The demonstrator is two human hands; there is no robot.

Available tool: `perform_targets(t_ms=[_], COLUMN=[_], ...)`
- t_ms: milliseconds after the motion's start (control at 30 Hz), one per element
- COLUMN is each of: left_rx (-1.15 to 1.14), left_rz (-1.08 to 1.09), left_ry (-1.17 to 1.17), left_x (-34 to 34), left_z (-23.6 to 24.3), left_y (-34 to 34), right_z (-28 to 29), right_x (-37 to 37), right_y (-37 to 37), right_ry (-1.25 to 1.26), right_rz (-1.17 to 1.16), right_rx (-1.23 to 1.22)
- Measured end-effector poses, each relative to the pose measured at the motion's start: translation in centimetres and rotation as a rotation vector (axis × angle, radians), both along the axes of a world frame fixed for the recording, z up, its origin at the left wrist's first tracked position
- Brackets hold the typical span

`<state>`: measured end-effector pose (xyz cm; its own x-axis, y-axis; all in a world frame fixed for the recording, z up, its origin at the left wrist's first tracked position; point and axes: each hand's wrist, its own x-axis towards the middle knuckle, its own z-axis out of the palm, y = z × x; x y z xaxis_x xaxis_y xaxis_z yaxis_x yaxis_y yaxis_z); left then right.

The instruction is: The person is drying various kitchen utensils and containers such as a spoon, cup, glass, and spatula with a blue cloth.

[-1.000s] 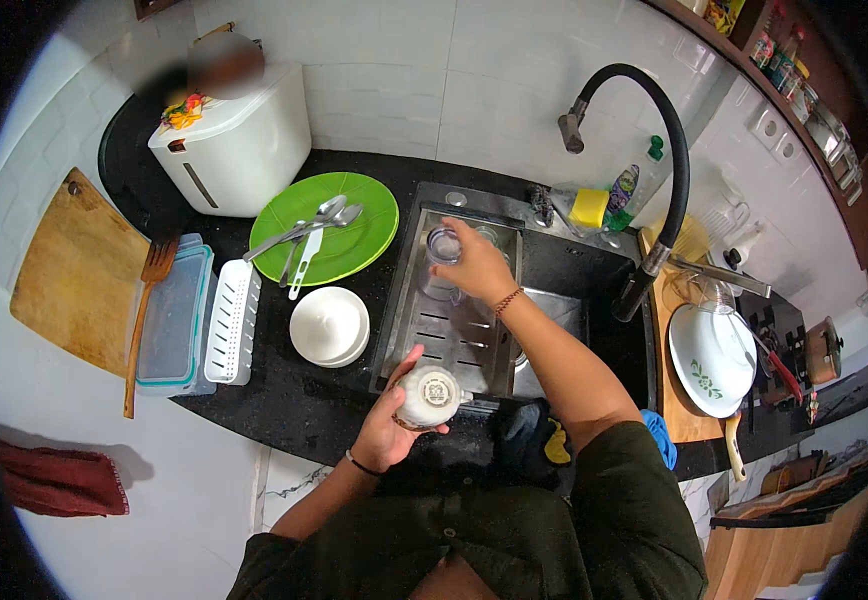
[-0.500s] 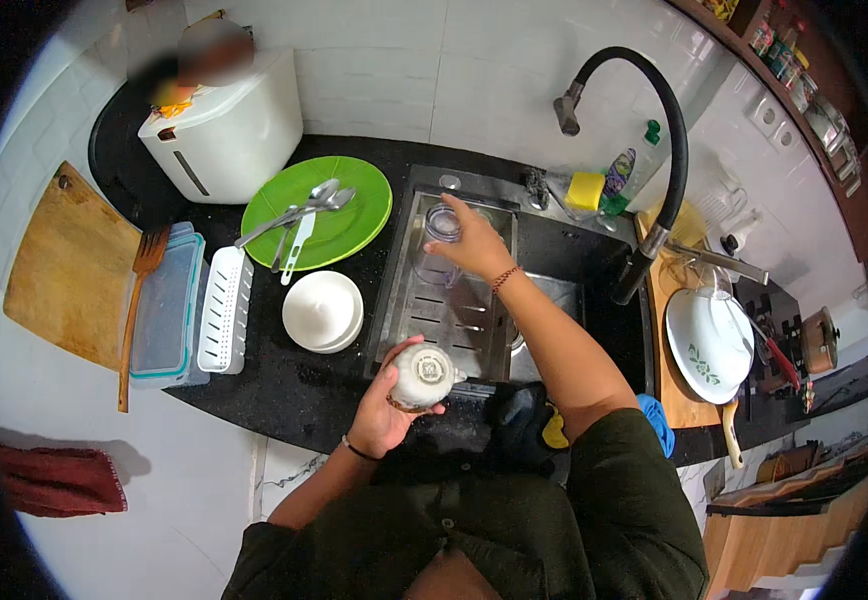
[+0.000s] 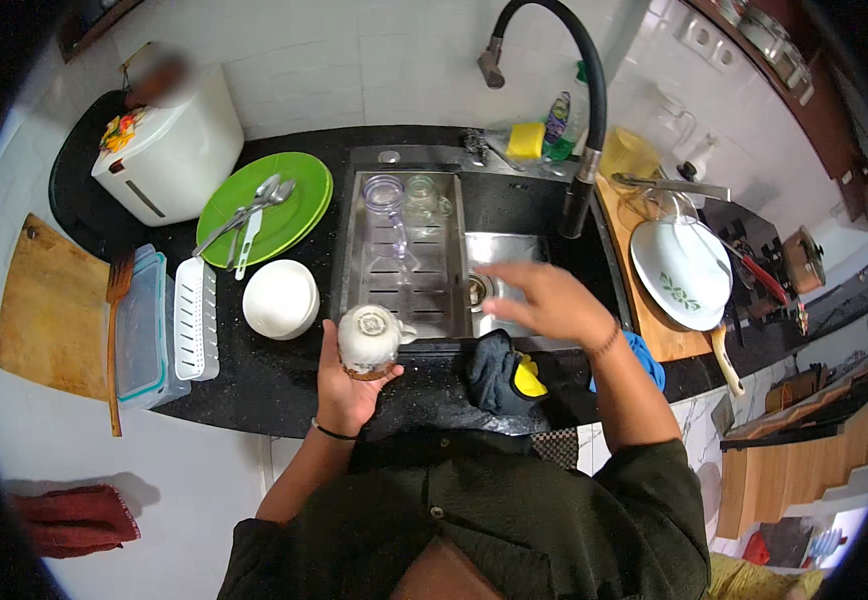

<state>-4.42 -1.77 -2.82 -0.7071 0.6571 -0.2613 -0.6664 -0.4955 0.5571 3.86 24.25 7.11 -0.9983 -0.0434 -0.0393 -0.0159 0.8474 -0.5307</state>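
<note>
My left hand grips a white cup turned upside down, its base facing up and its handle to the right. It is held at the front edge of the sink. My right hand hovers over the sink basin, fingers stretched out and holding nothing. A see-through glass mug and a second glass stand at the far end of the slotted metal drainer. White bowls stacked together sit left of the drainer.
Green plates carry spoons; a white slotted basket and lidded container lie left. A black faucet arches over the sink. Dark cloth hangs at the front edge. A white enamel dish rests on a wooden board right.
My right hand has left the glass mug on the drainer and moved right and nearer, over the basin. My left hand still holds the cup. The view has shifted to the right.
</note>
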Motion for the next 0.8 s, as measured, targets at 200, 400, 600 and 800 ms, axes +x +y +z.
perform_targets(t_ms=[200,400,600,800], left_rx=[0.014,-0.129,-0.15,0.13], left_rz=[0.073,0.098,0.262,0.211], left_ry=[-0.005,0.031,0.159,0.334], left_x=[0.6,2.5,5.6,8.0], left_z=[0.1,1.7,1.5,-2.3], left_y=[1.5,5.0,9.9,13.1], right_z=[-5.1,-9.5,-3.8,-4.3], right_x=[8.9,10.0,8.7,7.7], right_y=[-4.1,-2.6,-2.5,-2.3], right_ry=[0.169,0.139,0.624,0.651], right_rz=[-0.089,-0.149,-0.15,0.089], right_rx=[0.18,-0.165,-0.295,0.061])
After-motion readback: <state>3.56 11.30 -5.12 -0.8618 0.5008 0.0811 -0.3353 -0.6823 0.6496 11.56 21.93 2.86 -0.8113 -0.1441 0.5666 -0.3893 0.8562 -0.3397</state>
